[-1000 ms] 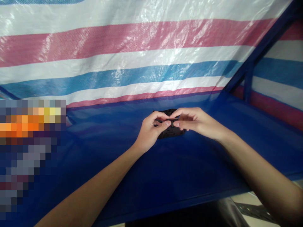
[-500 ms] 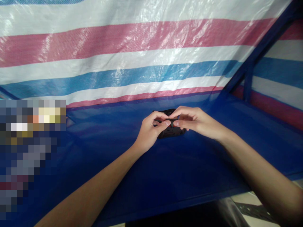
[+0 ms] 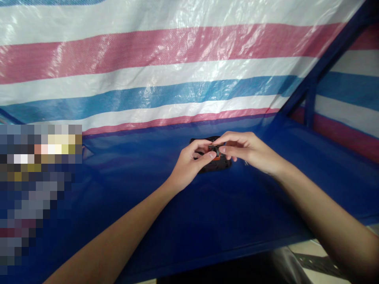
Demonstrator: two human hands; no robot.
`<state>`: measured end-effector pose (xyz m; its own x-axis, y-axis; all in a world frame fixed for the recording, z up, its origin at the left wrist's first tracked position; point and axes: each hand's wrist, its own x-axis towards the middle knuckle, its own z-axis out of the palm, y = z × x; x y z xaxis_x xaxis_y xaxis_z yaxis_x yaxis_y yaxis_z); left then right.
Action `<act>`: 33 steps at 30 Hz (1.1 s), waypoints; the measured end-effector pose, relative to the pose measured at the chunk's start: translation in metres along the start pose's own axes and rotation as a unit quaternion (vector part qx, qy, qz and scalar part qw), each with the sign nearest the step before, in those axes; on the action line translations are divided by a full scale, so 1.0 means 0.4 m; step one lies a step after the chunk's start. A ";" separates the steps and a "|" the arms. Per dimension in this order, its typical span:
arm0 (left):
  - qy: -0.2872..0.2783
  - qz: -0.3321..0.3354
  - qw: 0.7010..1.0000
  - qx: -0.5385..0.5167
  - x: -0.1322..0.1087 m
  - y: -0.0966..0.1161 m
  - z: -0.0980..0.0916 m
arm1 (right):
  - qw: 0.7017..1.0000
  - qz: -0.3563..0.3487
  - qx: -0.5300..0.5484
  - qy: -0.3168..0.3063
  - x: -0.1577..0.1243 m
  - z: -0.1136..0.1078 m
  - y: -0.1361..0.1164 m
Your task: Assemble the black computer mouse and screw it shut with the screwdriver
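Between both hands is a small orange-and-black part, which looks like a little circuit board with a dark wheel on it. My left hand pinches its left side between thumb and fingers. From the right, my right hand grips it with the thumb in front and the index finger along the top edge. Just below and behind the fingers lies a black plastic shell on the blue table cover, with another dark piece at its far side. My fingers hide much of all these pieces.
Blue sheeting covers the tabletop. Behind it hangs a striped plastic tarp, with a dark blue frame post at the right. Tiny bits lie beside my right hand. The left side is pixelated.
The orange-and-black part has tilted, so more of its orange face and the dark wheel show. My right thumb and fingers have shifted slightly; the left hand has moved slightly right.
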<state>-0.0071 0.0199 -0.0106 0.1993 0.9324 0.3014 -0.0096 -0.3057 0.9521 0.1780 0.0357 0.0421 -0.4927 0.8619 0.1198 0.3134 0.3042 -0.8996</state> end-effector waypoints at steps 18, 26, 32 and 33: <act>0.013 -0.002 1.000 -0.023 0.000 0.007 -0.001 | 0.998 0.019 0.054 -0.013 -0.001 0.003 0.008; 0.001 0.003 0.999 -0.035 0.000 0.002 -0.001 | 0.998 0.018 0.056 -0.003 0.000 0.005 0.003; -0.003 -0.002 0.999 -0.043 0.000 -0.002 -0.001 | 0.998 0.017 0.052 -0.008 0.002 0.002 0.008; -0.004 -0.001 0.999 -0.043 0.000 -0.003 -0.001 | 0.998 0.017 0.052 -0.010 0.002 0.001 0.008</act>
<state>-0.0074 0.0203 -0.0116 0.2071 0.9316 0.2988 -0.0923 -0.2854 0.9539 0.1785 0.0373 0.0390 -0.4999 0.8622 0.0817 0.2451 0.2314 -0.9415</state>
